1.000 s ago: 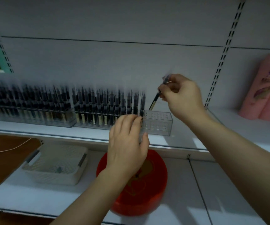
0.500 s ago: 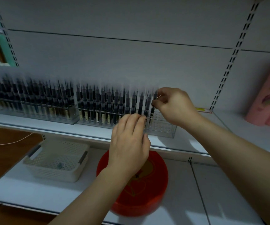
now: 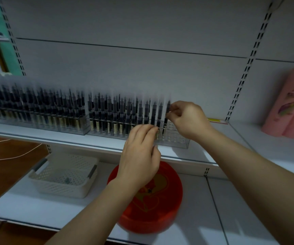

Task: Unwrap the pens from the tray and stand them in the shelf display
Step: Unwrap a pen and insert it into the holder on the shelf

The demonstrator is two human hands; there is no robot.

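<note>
A clear plastic pen rack stands on the upper shelf, its left part filled with several upright black pens. My right hand pinches the rightmost black pen, which stands upright in a rack hole. My left hand is at the rack's front edge with fingers curled against it; what it touches is hidden. A white perforated tray sits on the lower shelf at left, nearly bare, with one small item in it.
A second pen rack full of black pens stands further left on the same shelf. A red round bowl sits on the lower shelf under my left hand. Pink packages lean at the right. Brown floor with a white cable lies at left.
My right hand brought the pen down from a tilted position above the rack and stood it upright in a hole. My left hand stayed at the rack's front.
</note>
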